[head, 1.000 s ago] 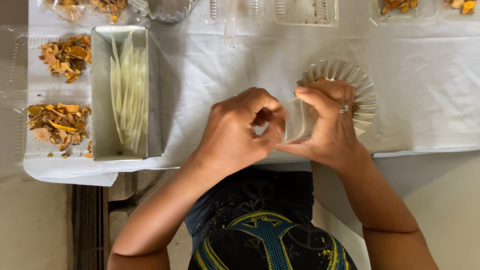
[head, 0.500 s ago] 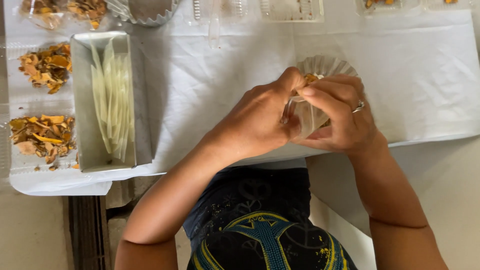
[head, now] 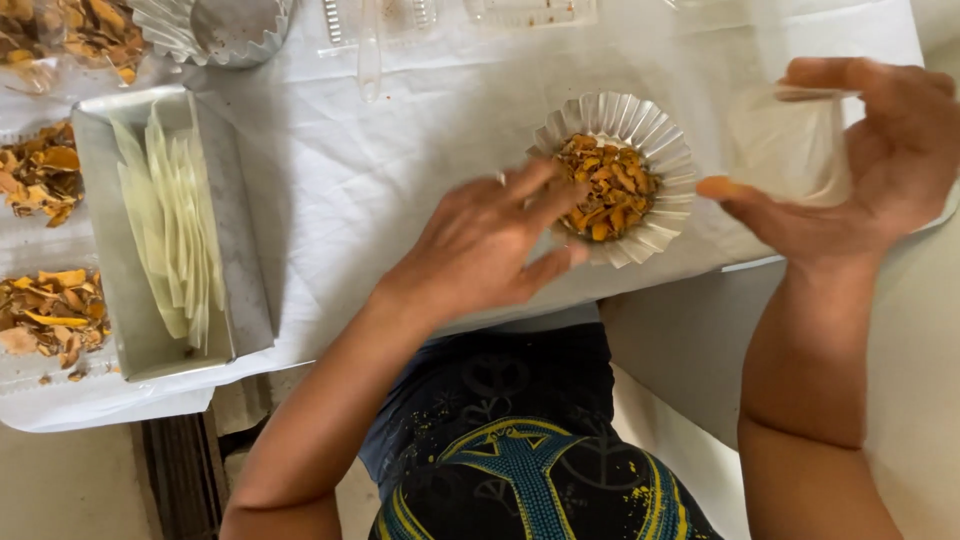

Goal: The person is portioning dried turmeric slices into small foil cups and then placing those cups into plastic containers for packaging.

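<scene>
Over a tabletop (head: 400, 150) draped in white cloth, we look down on two bare hands at work beside a fluted, silvery foil cup (head: 655, 130) filled with orange and yellow dried pieces (head: 603, 190). Our left hand (head: 490, 245) rests with fingers spread, its grip released, the fingertips touching the cup's near rim and holding nothing. Our right hand (head: 880, 160), out past the tabletop's corner, has its grip curled around a small clear plastic bag (head: 790, 145), mouth upward, which looks empty as far as we can tell; the thumb tip is stained orange.

We judge the step in hand to be bagging: one portion sits ready in the foil cup and the bag is held open just beside it. The next move, as we read it, calls for a steady hold on the light cup and the bag's mouth kept wide, since loose flakes could scatter over the cloth.

At far left, a rectangular metal tray (head: 235, 290) holds a stack of pale, translucent pouches (head: 170, 220) lying on edge. Beyond it, clear flat trays carry two heaps of the same orange flakes (head: 45, 310), one above the other. Along the top edge stand another fluted foil cup (head: 220, 30), this one empty, and clear ridged plastic containers (head: 530, 12), cut off by the frame. We see no labels or signs anywhere.
</scene>
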